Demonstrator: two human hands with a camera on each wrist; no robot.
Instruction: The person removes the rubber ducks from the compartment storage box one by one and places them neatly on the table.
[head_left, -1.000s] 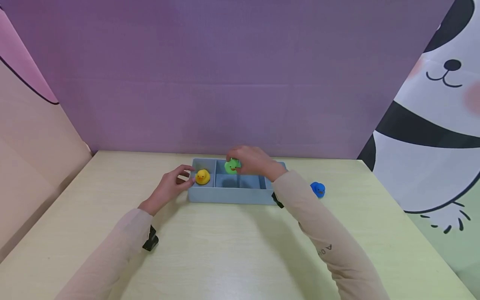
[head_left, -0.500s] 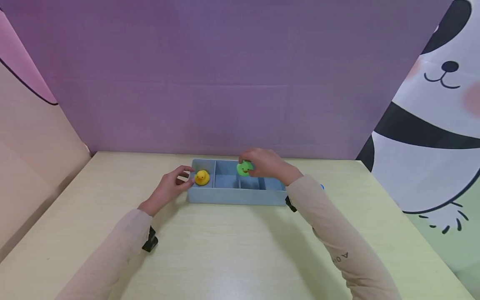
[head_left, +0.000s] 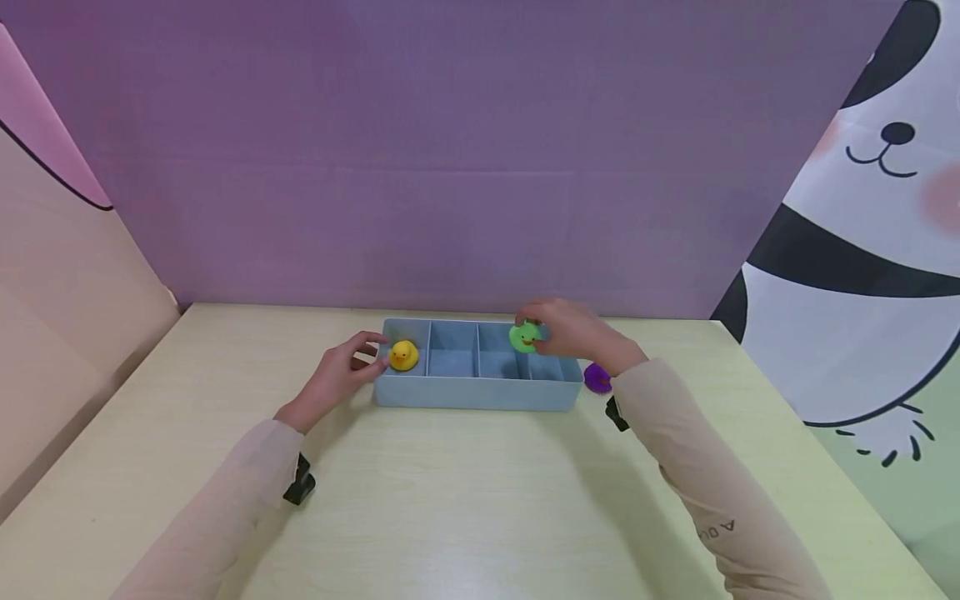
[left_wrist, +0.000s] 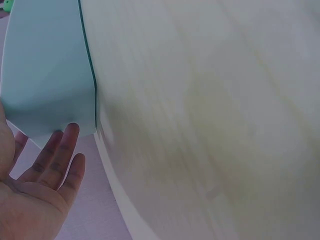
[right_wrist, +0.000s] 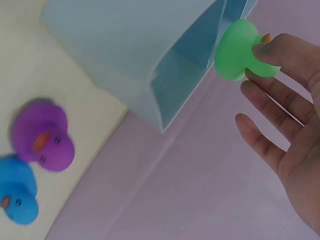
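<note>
A light-blue box (head_left: pixel 480 393) with several compartments in a row stands on the table. In its leftmost compartment sits a yellow rubber duck (head_left: pixel 403 356). My left hand (head_left: pixel 339 371) is at the box's left end, its fairly straight fingers (left_wrist: pixel 64 155) resting against that end wall. Between thumb and fingers, my right hand (head_left: pixel 581 329) pinches a green rubber duck (head_left: pixel 523 337) above the right part of the box, near the divider between the two rightmost compartments. Right of the box lies a purple rubber duck (head_left: pixel 597 379), partly covered by the right arm in the head view.
A blue rubber duck (right_wrist: pixel 19 192) lies beside the purple one in the right wrist view; the right arm hides it in the head view. Behind the table (head_left: pixel 450 500) rises a purple backdrop (head_left: pixel 450 167). A panda-print panel (head_left: pixel 877 333) stands at the right.
My right hand has carried the green duck rightward over the box, from the second compartment toward the right end. The purple duck has come into sight. My left hand stays at the box.
</note>
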